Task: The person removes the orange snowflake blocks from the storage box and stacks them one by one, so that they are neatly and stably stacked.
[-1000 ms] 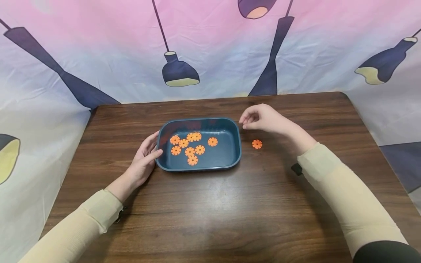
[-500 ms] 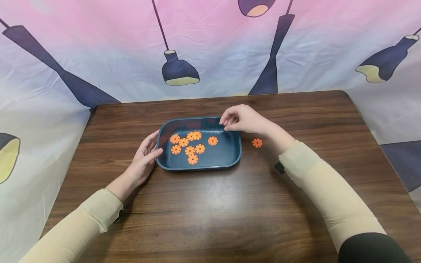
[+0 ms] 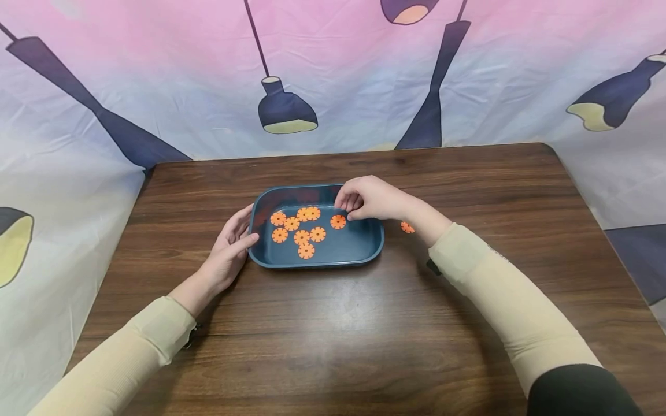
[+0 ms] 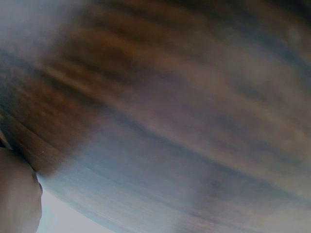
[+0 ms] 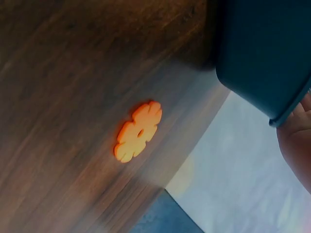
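Observation:
A blue tray point(image 3: 340, 254) holds several orange notched discs point(image 3: 306, 250). My left hand point(image 3: 226, 251) grips its left end, thumb over the rim and fingers outside. Over the tray's right rear part, my right hand point(image 3: 372, 197) hangs with loosely bent fingers and a gap before the thumb; nothing shows between them. Just left of its thumb lies one disc point(image 3: 338, 222). Another disc point(image 3: 407, 227) is on the table, partly hidden by the right wrist. In the right wrist view, that loose disc point(image 5: 138, 132) lies beside the tray point(image 5: 265, 53), with the hand point(image 5: 297, 138) at the rim.
The dark wooden table point(image 3: 333, 341) extends around the tray. Behind it and along both sides hangs a pastel cloth point(image 3: 348, 75) printed with dark lamps. The left wrist view shows mostly blurred tabletop point(image 4: 160, 111).
My right hand has moved left from beside the tray to above its inside, and lower. The left hand keeps its grip. The discs in the tray lie as before.

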### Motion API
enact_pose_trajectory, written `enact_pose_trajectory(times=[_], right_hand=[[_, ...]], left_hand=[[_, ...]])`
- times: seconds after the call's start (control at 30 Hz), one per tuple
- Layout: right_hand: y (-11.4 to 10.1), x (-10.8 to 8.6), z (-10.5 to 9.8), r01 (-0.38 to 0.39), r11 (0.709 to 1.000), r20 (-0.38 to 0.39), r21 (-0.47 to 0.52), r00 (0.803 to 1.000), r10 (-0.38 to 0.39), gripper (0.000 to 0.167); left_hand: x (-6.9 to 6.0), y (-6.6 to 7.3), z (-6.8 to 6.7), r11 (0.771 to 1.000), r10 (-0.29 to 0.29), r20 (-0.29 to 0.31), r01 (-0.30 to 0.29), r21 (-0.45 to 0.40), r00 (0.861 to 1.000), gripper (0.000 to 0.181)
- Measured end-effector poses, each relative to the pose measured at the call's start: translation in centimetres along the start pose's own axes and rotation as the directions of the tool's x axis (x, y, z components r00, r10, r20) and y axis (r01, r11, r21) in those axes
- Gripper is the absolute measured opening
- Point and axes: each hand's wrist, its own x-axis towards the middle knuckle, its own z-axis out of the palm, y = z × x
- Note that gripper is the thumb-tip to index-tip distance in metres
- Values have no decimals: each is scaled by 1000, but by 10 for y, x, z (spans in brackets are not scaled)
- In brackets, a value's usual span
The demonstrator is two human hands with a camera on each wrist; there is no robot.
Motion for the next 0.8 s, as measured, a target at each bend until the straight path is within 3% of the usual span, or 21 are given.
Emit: enact_pose_trajectory(times=[0.3, 0.8], right_hand=[[-1, 13, 13, 50, 995, 89, -92, 995, -42, 27], [-6, 23, 18, 40, 986, 188, -162, 982, -9, 34]], left_hand=[[-1, 2, 1, 1000, -12, 0, 12, 2, 1000, 63], [-1, 1, 1, 1000, 3, -3, -3, -4, 1000, 63]])
